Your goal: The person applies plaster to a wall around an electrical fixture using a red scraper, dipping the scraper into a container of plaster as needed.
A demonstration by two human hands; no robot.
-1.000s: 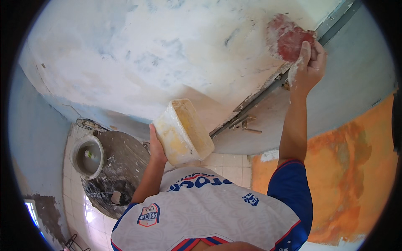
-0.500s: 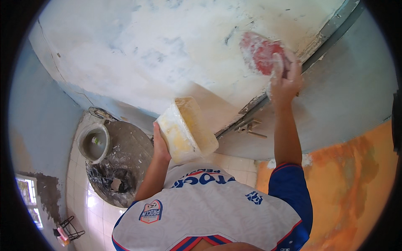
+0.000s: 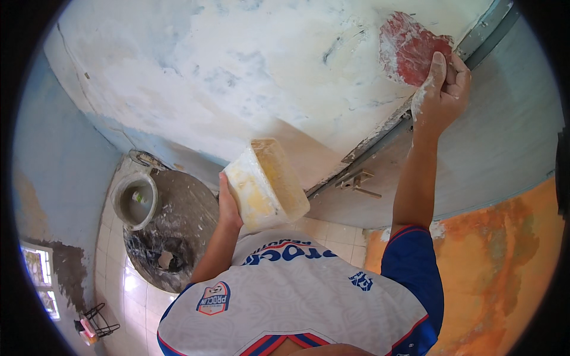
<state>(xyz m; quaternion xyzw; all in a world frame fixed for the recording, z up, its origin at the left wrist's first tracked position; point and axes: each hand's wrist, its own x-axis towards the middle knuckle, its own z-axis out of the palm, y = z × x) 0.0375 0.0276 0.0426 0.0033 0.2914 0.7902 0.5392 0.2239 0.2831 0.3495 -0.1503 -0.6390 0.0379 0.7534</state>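
Observation:
Pinched between the thumb and fingers of my right hand (image 3: 442, 89) is a flat red putty spreader (image 3: 412, 50), smeared with white paste. It lies against or just over the patchy white wall (image 3: 237, 65), near the grey door frame; I cannot tell whether it touches. My left hand (image 3: 229, 202) grips the side of a whitish rectangular plastic tub (image 3: 255, 193) in front of my chest. The tub is tilted, with its opening toward the right, and yellowish-white residue coats its inside. Fingers of the left hand are partly hidden behind the tub.
Below left stands a round dark table (image 3: 184, 207) bearing a grey bucket (image 3: 135, 200) and a crumpled dark plastic bag (image 3: 157, 252). At right is a grey door (image 3: 504, 118) with a handle (image 3: 359, 183), beside an orange wall (image 3: 475, 267). A black rack (image 3: 101, 323) sits at lower left.
My right hand has moved up and to the right along the wall with the spreader, closer to the door frame. The left hand and the tub stay nearly in place.

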